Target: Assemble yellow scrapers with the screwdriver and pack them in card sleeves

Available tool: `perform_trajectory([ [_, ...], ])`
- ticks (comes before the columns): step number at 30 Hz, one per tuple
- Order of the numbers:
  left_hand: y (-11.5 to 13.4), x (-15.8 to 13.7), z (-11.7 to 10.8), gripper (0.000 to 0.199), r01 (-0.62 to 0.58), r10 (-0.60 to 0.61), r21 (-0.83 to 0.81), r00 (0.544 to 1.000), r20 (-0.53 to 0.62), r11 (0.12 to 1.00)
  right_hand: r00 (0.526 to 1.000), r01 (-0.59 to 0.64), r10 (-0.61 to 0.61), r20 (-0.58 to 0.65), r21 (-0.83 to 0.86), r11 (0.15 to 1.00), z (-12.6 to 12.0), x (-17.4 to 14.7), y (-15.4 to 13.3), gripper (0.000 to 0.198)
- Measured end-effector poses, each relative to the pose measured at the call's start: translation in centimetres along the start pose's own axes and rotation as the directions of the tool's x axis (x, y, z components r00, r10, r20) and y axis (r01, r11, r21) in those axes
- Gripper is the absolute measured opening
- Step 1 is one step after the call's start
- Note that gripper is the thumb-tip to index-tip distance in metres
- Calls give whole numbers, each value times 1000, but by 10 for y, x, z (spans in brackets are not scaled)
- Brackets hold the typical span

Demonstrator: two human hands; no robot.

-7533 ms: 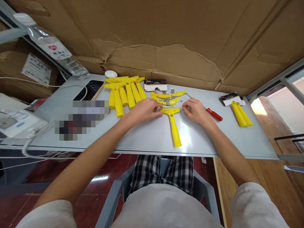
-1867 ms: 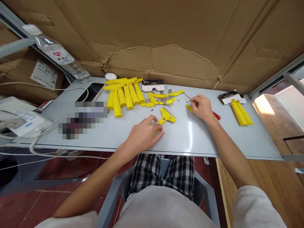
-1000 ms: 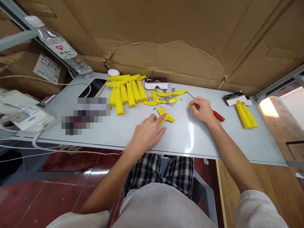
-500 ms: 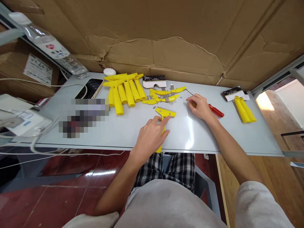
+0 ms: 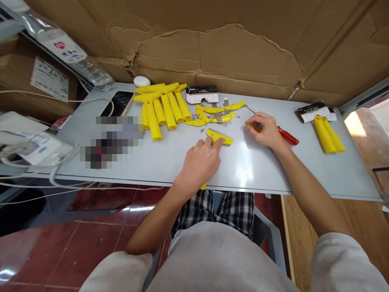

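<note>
My left hand (image 5: 202, 160) is closed over the grip of a yellow T-shaped scraper handle (image 5: 225, 140), fingers by its head; the grip's lower end shows near the table edge. My right hand (image 5: 263, 129) pinches a small yellow plastic piece (image 5: 253, 127), mostly hidden by the fingers. A screwdriver with a red handle (image 5: 288, 136) lies behind and beneath that hand, its metal shaft showing beyond the fingers. Ahead, between the hands, are loose yellow head pieces (image 5: 223, 118), metal blades (image 5: 226, 102) and several small screws (image 5: 202, 130).
Several yellow handles (image 5: 154, 121) are piled at the left back. Black-and-white packaging cards (image 5: 202, 95) lie behind the parts. Two yellow handles (image 5: 330, 136) rest at the right. A phone (image 5: 118, 103), white cables (image 5: 65, 187) and a plastic bottle (image 5: 65, 46) are at the left.
The view has shifted, moving the table's contents in the picture. The scraper handle's head has turned slightly clockwise, and my left thumb is no longer spread out. My right hand keeps its yellow piece.
</note>
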State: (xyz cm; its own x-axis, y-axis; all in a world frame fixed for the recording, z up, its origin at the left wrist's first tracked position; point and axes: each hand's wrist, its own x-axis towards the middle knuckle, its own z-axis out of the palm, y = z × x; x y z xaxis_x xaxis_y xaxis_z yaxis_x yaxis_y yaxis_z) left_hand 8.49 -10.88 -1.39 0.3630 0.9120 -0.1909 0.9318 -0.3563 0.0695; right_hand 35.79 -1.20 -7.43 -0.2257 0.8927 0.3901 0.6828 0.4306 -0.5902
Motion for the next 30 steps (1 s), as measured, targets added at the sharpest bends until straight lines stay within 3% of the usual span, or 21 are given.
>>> perform_trajectory([
  [6,-3,9,2,68,-14,15,39,1000,-6,999,999,41,-42,-17,-25,999,3,1,3,18],
  [24,3,11,9,60,10,-10,-12,999,-35,1000,996,26,-31,-80,-60,998,1,0,8,21],
  [30,-18,11,8,59,-79,56,-178,990,-128,981,994,20,-26,-102,-57,998,0,1,9,25],
])
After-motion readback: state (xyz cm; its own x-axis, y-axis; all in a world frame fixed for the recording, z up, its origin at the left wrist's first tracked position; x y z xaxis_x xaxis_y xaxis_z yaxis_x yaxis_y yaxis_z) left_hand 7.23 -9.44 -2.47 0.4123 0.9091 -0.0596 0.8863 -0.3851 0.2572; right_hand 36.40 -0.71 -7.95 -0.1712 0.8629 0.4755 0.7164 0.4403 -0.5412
